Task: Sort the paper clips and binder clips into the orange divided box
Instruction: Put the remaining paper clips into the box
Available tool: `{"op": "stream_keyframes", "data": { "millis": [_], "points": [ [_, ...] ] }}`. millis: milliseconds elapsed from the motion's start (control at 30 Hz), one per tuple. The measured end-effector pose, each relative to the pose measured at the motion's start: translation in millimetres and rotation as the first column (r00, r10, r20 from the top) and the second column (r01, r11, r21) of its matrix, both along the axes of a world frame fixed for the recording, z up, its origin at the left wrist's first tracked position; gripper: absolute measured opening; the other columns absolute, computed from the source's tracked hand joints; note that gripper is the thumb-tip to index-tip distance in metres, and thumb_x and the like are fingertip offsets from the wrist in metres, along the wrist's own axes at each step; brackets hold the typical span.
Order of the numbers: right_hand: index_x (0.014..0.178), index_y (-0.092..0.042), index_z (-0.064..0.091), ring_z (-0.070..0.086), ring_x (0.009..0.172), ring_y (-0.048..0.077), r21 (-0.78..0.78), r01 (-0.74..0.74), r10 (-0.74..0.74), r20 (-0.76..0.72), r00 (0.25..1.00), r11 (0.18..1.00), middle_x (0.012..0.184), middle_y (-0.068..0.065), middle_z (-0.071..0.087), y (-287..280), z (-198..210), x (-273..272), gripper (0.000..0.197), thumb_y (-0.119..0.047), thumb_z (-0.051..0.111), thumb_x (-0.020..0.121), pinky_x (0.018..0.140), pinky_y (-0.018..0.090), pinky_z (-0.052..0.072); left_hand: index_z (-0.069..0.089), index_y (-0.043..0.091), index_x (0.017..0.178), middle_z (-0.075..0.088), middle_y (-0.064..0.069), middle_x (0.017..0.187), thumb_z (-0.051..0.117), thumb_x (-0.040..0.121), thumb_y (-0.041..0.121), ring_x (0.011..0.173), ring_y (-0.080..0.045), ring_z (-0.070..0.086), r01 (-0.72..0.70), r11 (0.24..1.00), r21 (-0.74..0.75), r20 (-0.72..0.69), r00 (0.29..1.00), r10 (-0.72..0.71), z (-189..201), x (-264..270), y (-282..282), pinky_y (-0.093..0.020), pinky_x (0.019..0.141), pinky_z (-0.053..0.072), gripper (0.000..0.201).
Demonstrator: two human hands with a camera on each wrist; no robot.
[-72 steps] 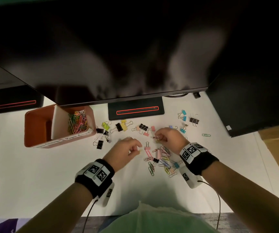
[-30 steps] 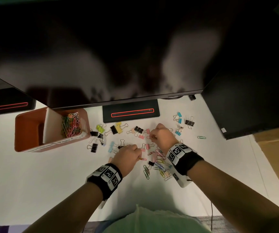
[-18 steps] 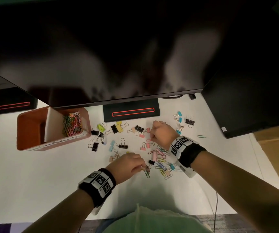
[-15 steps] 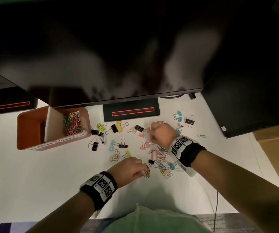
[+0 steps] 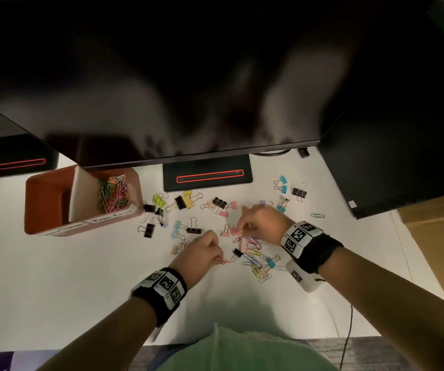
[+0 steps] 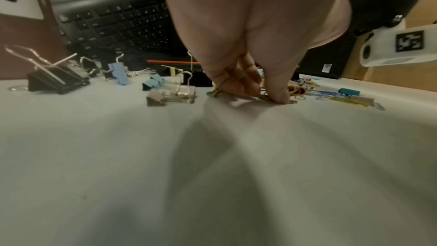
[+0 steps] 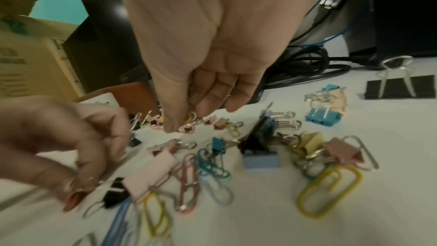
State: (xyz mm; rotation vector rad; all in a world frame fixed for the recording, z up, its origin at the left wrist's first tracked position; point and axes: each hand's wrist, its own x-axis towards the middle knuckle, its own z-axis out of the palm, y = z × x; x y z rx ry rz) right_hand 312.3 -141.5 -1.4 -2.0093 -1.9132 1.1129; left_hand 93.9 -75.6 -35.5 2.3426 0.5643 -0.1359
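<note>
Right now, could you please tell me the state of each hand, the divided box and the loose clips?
left hand: pinching paper clips against the table.
right hand: fingers curled, pinching small clips.
orange divided box: right compartment holds paper clips; left looks empty.
binder clips: still scattered on the table.

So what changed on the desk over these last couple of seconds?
The left hand came back toward the person from the middle of the scatter and now pinches paper clips at the pile's near edge. The right hand stayed over the pile, its fingers picking at small clips. The orange box, with paper clips in one compartment, and the binder clips look unchanged.
</note>
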Motion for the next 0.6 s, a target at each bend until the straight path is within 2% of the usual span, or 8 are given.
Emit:
{"op": "stream_keyframes", "data": {
  "millis": [100, 233, 367, 467, 533, 600],
  "points": [
    [0.106, -0.021, 0.07, 0.061, 0.094, 0.018, -0.087, -0.137, 0.138, 0.011, 0.99, 0.987, 0.105, 0.0, 0.07, -1, -3, -12, 0.02, -0.022, 0.058, 0.09, 0.085, 0.032, 0.05, 0.065, 0.013, 0.081, 0.057, 0.0, 0.086, 0.067, 0.081, 0.016, 0.077, -0.017, 0.054, 0.032, 0.996, 0.082, -0.003, 1.0, -0.031, 0, -4, 6, -0.029, 0.07, 0.049, 0.003],
    [0.113, -0.021, 0.065, 0.056, 0.103, 0.025, -0.126, -0.199, 0.215, 0.135, 0.967, 0.972, 0.113, 0.005, 0.064, 8, -3, -16, 0.026, -0.026, 0.049, 0.094, 0.086, 0.032, 0.045, 0.064, 0.02, 0.074, 0.058, 0.003, 0.076, 0.076, 0.072, 0.017, 0.07, -0.018, 0.055, 0.084, 0.983, 0.166, -0.018, 0.996, -0.082, -1, -7, 8, -0.03, 0.059, 0.051, 0.013],
    [0.112, -0.02, 0.065, 0.055, 0.103, 0.025, -0.219, -0.206, 0.246, 0.174, 0.953, 0.954, 0.11, 0.006, 0.063, 18, 0, -19, 0.024, -0.024, 0.05, 0.093, 0.085, 0.032, 0.045, 0.064, 0.015, 0.079, 0.058, -0.002, 0.082, 0.069, 0.079, 0.017, 0.08, -0.022, 0.054, 0.067, 0.983, 0.17, -0.058, 0.997, -0.057, -2, -6, 8, -0.034, 0.066, 0.049, 0.006],
    [0.111, -0.013, 0.066, 0.055, 0.105, 0.026, -0.321, -0.177, 0.243, 0.178, 0.953, 0.93, 0.111, 0.009, 0.062, 23, 2, -21, 0.024, -0.02, 0.051, 0.093, 0.088, 0.033, 0.046, 0.063, 0.011, 0.083, 0.057, -0.006, 0.089, 0.063, 0.084, 0.016, 0.083, -0.023, 0.054, 0.086, 0.986, 0.141, -0.077, 0.994, -0.076, 0, -5, 6, -0.035, 0.07, 0.048, 0.005],
    [0.108, -0.009, 0.067, 0.056, 0.106, 0.025, -0.349, -0.133, 0.199, 0.162, 0.967, 0.928, 0.111, 0.009, 0.064, 24, 3, -19, 0.024, -0.02, 0.054, 0.091, 0.088, 0.032, 0.045, 0.062, 0.01, 0.081, 0.056, -0.006, 0.088, 0.063, 0.084, 0.015, 0.081, -0.022, 0.055, 0.091, 0.986, 0.138, -0.067, 0.994, -0.083, 3, -5, 7, -0.032, 0.068, 0.048, 0.006],
    [0.104, -0.006, 0.069, 0.058, 0.102, 0.025, -0.326, -0.08, 0.131, 0.138, 0.982, 0.942, 0.108, 0.01, 0.066, 23, 4, -13, 0.024, -0.02, 0.054, 0.091, 0.085, 0.03, 0.045, 0.061, 0.014, 0.075, 0.058, -0.001, 0.079, 0.071, 0.077, 0.015, 0.072, -0.019, 0.057, 0.108, 0.983, 0.15, -0.06, 0.993, -0.101, 5, -6, 7, -0.026, 0.06, 0.047, 0.01]
  ]
}}
